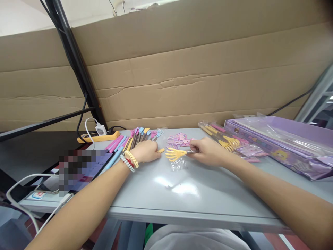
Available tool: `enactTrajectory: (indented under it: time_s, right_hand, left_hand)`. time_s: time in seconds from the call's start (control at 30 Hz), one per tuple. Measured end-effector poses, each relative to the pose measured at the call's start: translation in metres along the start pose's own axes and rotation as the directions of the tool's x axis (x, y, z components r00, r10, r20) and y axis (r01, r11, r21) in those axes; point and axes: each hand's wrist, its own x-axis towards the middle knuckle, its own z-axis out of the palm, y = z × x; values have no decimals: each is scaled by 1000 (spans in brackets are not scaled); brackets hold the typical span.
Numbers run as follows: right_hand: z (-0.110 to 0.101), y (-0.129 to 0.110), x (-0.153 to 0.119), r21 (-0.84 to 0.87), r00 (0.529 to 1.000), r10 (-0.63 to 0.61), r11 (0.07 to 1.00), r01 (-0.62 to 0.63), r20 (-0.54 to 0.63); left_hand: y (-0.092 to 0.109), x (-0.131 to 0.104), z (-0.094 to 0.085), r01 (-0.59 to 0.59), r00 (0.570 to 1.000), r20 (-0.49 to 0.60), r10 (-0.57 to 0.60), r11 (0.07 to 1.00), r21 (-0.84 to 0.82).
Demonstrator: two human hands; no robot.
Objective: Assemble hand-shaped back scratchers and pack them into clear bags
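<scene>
My left hand (147, 151), with beaded bands at the wrist, is closed on a yellow stick (161, 150) whose short end shows beyond the fingers. In my right hand (206, 151) is the dark rod of a yellow hand-shaped scratcher (176, 153); its spread head points left, between my hands. Under that head lies a crumpled clear wrapper (178, 165). Pink cards (179, 139) are piled just behind. Beside and behind my left hand are pink and blue tubes (116, 143) and several scratchers with coloured hand-shaped heads (147, 130).
Wrapped yellow and pink scratchers (227, 139) lie right of my right hand, near a purple box (281, 147) holding clear bags. A tablet (91, 170), white cables and a yellow power strip (104, 138) are on the left. Cardboard (166, 80) stands behind the grey table (166, 194).
</scene>
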Motion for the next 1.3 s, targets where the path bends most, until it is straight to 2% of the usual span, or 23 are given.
enactTrajectory:
  time_s: [0.13,0.2,0.3,0.37,0.4,0.5,0.57,0.6,0.67,0.77,0.9,1.0,1.17,1.3]
  right_hand:
    - [2,2,0,56,997,-26,998,29,-69]
    - [-1,3,0,138,978,-38,988,67,-205]
    - [-10,5,-3,267,878,0,953,146,-479]
    - [-15,6,-4,327,816,35,925,192,-578]
    - [-16,7,-5,355,802,48,911,209,-595]
    - [-16,6,-5,443,827,89,873,203,-556]
    - [-13,2,-4,496,882,114,856,146,-458]
    - [-11,0,-4,521,910,122,846,113,-396]
    - [-8,-4,-4,581,953,122,811,64,-276]
    - [-5,-6,-3,711,983,88,701,56,-163]
    - [0,0,-3,872,995,17,484,77,-97]
    - [1,2,-2,921,995,28,382,78,-96]
    - [0,0,0,954,993,69,290,75,-99]
    - [-1,-1,1,957,996,67,286,38,-60]
  left_hand:
    - [0,1,4,-31,998,-57,32,999,12]
    - [1,1,6,-66,991,-117,65,998,-4]
    - [4,-1,6,-173,955,-255,152,983,-62]
    - [8,-3,5,-283,913,-335,233,953,-109]
    - [9,-4,5,-346,887,-370,277,929,-133]
    - [12,-4,6,-510,793,-469,388,844,-164]
    - [12,-3,8,-563,750,-499,434,815,-136]
    - [11,-2,9,-570,744,-493,451,813,-116]
    - [10,-2,10,-556,761,-456,462,827,-88]
    - [9,-3,8,-530,800,-385,461,843,-93]
    - [12,-6,2,-459,855,-325,405,882,-107]
    - [12,-6,0,-355,891,-346,295,927,-122]
    - [7,-3,2,-288,923,-299,243,951,-114]
    - [5,-1,4,-292,911,-330,247,952,-92]
